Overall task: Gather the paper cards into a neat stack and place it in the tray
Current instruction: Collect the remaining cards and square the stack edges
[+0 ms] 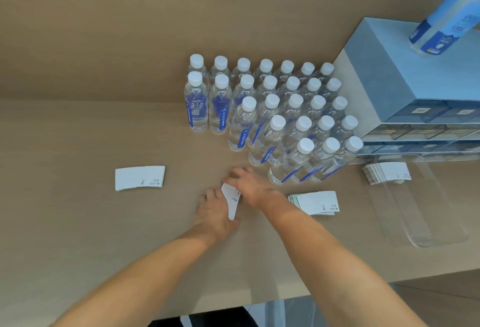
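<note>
Both hands meet at the table's middle on a small bunch of white paper cards (232,200) standing on edge. My left hand (211,213) grips the bunch from the left and below. My right hand (250,183) presses on it from the right and above. A neat stack of cards (139,177) lies flat to the left. A fanned stack (315,202) lies just right of my right forearm. The clear plastic tray (420,222) sits at the right, with another card stack (387,173) in its far end.
Several water bottles (272,116) with white caps stand in rows just beyond my hands. A blue drawer cabinet (405,80) stands at the right with a bottle (446,17) on top. The table's near edge runs below my forearms.
</note>
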